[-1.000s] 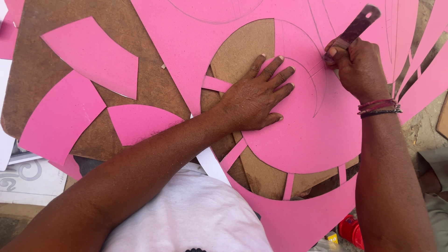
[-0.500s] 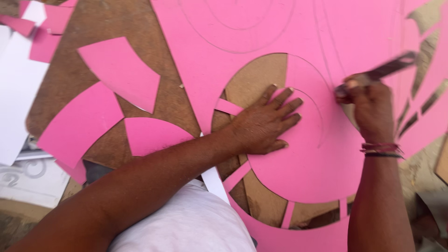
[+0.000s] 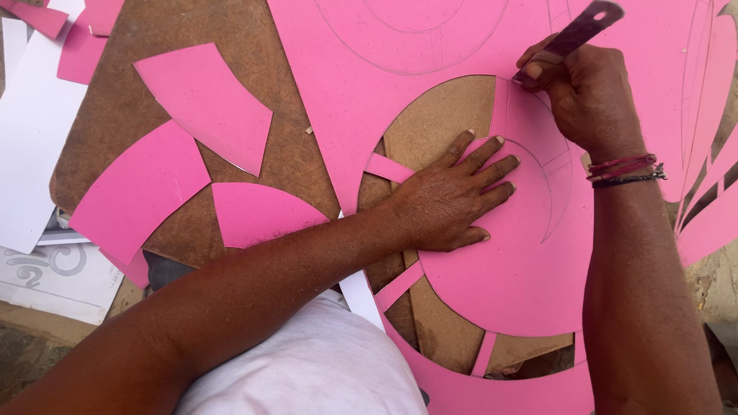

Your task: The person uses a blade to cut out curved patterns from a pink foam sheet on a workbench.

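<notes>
Brown hardboard (image 3: 192, 31) on dirt ground (image 3: 31, 346), daylight.

Your pink sheet (image 3: 492, 284) reads as smooth, matt card or thin foam. Your board (image 3: 223, 31) beneath is brown fibreboard, rough and dull. Your cutting blade (image 3: 573, 34) is flat metal, faintly shiny. Your wristbands (image 3: 626, 170) are thread and beads.

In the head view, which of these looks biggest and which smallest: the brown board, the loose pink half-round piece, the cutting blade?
1. Brown board, largest by far.
2. Pink half-round piece.
3. Blade, smallest; the right hand hides part of it, so its full length is unsure.
</notes>
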